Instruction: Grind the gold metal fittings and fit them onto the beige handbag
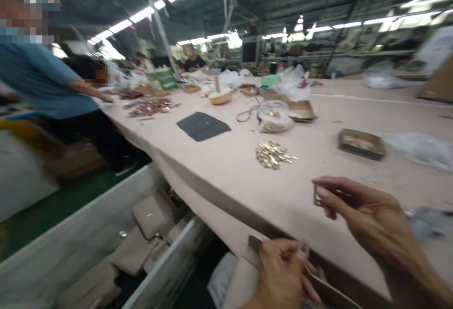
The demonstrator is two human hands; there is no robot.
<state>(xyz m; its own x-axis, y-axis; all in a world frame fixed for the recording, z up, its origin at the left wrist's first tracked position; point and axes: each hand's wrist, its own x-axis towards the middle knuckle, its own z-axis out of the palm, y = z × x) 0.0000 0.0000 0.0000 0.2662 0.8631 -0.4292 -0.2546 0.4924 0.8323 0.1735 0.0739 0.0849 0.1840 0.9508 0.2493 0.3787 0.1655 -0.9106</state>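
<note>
My right hand [364, 214] hovers over the pink table's near edge, its fingers pinched on a small metal buckle [317, 196]. My left hand [285, 271] is lower, below the table edge, closed on a pale leather strap with a metal end [255, 243]. A heap of small gold metal fittings [273, 154] lies on the table [226, 167] beyond my right hand.
A shallow brown box of parts [361, 143], a clear bag of fittings [274, 117], a dark flat sheet [203, 125], a bowl [221, 96] and clutter sit farther back. A bin of beige leather pieces [141, 238] stands at lower left. Other people work at the far left.
</note>
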